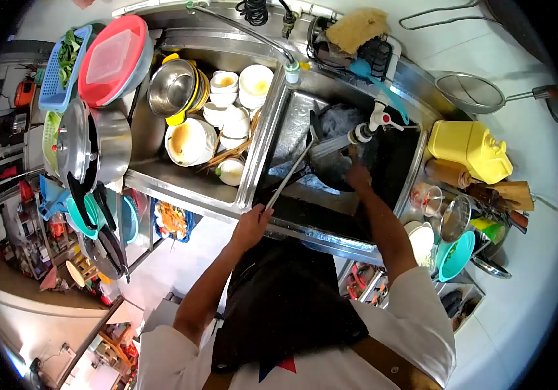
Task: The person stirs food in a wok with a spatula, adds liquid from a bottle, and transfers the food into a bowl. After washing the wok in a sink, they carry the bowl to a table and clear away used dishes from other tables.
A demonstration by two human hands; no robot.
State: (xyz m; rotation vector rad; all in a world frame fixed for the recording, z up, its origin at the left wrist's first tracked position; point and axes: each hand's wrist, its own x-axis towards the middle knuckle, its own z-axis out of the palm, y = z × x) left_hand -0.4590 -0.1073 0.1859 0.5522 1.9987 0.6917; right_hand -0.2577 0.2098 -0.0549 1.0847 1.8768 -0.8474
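In the right-hand sink basin (280,130) lies a dark round wok (331,170), with water pouring into it from a white tap head (377,120). My left hand (251,226) is closed around a long thin metal-handled utensil (288,175) at the basin's front edge. Its far end meets a dark curved piece by the wok's left rim. My right hand (359,175) reaches down inside the wok beside the water stream, fingers together and pointing away from me. I cannot tell what, if anything, is in those fingers.
The left basin holds stacked white bowls (188,142), steel bowls (171,88) and chopsticks (230,153). A pressure cooker (113,143) stands left of it. On the right are a yellow jug (464,149), a strainer (467,91) and a teal basin (455,257). A blue brush (383,88) lies behind the sink.
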